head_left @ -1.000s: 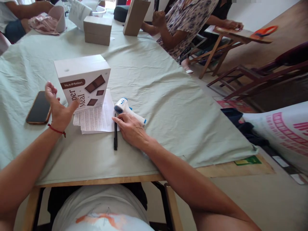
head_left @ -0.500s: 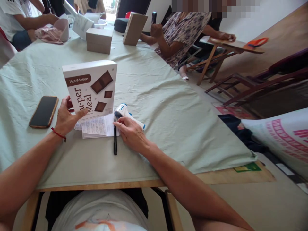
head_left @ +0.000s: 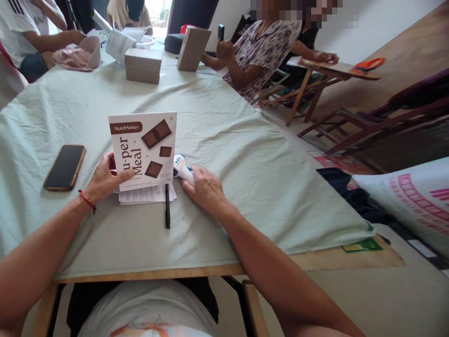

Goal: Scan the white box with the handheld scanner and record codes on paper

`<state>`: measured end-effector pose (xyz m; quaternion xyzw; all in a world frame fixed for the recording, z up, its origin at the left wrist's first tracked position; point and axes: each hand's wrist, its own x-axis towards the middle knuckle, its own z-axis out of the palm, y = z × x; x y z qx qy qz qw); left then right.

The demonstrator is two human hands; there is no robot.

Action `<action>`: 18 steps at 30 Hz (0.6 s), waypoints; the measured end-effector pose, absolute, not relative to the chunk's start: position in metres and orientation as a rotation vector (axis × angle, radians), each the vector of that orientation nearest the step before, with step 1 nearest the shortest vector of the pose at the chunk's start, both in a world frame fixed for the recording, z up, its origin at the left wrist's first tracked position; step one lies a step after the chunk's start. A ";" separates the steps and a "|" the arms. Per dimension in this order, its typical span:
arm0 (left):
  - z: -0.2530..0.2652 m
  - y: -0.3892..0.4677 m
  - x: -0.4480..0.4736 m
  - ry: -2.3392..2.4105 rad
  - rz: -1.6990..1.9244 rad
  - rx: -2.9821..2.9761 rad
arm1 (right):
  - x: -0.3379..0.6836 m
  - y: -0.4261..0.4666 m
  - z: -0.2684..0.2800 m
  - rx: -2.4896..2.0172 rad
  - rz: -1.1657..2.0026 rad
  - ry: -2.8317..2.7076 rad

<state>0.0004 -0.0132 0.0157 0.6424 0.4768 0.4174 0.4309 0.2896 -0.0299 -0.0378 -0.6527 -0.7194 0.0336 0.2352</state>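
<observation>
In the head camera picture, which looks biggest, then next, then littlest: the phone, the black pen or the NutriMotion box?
Largest to smallest, as they look:
1. NutriMotion box
2. Phone
3. Black pen, just a thin strip

The gaps look clear, so no ties.

A white box (head_left: pixel 143 150) stands up in front of me, its printed face turned toward the person, held at the lower left by the left hand (head_left: pixel 104 179). "NutriMotion" sits in a brown band at the upper left; dark brown chocolate pieces fill the right side. Large lettering, "Meal" among it, runs sideways, partly under the thumb. I can't tell whether its base touches anything. Just beside its right edge is a white-and-blue gun-shaped device (head_left: pixel 181 167), its handle mostly hidden under the right hand (head_left: pixel 206 188).
</observation>
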 end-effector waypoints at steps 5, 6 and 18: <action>0.019 -0.015 0.002 1.132 1.030 1.671 | 0.276 -0.039 -0.014 -1.378 0.740 -1.426; 0.018 -0.015 0.003 1.135 1.039 1.668 | 0.271 -0.044 -0.008 -1.273 0.820 -1.334; 0.015 -0.015 0.001 1.225 1.020 1.743 | 0.231 -0.076 -0.014 -1.075 1.484 -1.348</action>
